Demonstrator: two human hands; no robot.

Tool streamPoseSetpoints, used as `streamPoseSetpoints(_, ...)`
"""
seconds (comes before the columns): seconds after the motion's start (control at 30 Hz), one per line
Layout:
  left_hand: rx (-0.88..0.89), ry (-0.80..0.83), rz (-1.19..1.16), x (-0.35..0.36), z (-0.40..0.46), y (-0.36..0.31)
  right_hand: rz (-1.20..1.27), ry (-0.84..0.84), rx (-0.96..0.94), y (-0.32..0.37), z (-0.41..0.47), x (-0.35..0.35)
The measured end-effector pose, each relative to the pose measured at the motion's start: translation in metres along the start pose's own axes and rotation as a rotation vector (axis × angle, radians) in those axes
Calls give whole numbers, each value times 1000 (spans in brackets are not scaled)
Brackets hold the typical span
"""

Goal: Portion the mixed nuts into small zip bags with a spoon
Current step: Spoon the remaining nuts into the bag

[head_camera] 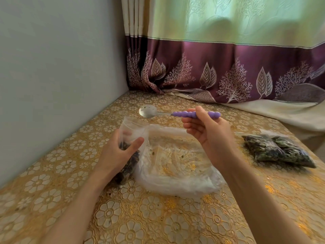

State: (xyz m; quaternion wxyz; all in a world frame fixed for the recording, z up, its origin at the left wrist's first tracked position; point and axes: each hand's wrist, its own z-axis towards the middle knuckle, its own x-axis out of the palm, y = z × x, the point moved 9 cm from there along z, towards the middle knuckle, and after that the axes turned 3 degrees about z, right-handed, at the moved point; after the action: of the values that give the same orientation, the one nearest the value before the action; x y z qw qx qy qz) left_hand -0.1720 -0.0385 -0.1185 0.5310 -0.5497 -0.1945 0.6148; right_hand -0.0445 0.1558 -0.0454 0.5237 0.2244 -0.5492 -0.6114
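Purple-handled spoon (pixel 177 114) above upright zip bag (pixel 131 132)

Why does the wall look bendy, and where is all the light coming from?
Head view: the wide lens bows the wall and table edges; daylight glows through the green curtain; the big plastic bag shines with soft glare; the edges look slightly blurred.

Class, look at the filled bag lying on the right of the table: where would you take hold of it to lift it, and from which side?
Grip the filled bag at its clear, flat upper end, coming from the far side. The nuts bulge through the rest, so only that empty plastic looks thin enough to pinch.
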Motion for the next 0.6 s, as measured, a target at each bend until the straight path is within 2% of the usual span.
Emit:
streamPoseSetpoints(0.2, -4, -8, -20, 1, 0, -1, -143, 136, -19, 0, -7, 22)
streamPoseSetpoints(0.33, 2, 3, -9, 2, 0, 0, -98, 146, -31, 3, -5, 19)
streamPoseSetpoints(0.4, -3, 6, -8, 2, 0, 1, -30, 94, -52, 4, -3, 13)
streamPoseSetpoints(0.47, -4, 14, -14, 2, -1, 1, 17, -30, -91, 4, -1, 0)
streamPoseSetpoints(0.6, 2, 15, -27, 2, 0, 1, -158, -201, -146, 0, 0, -22)
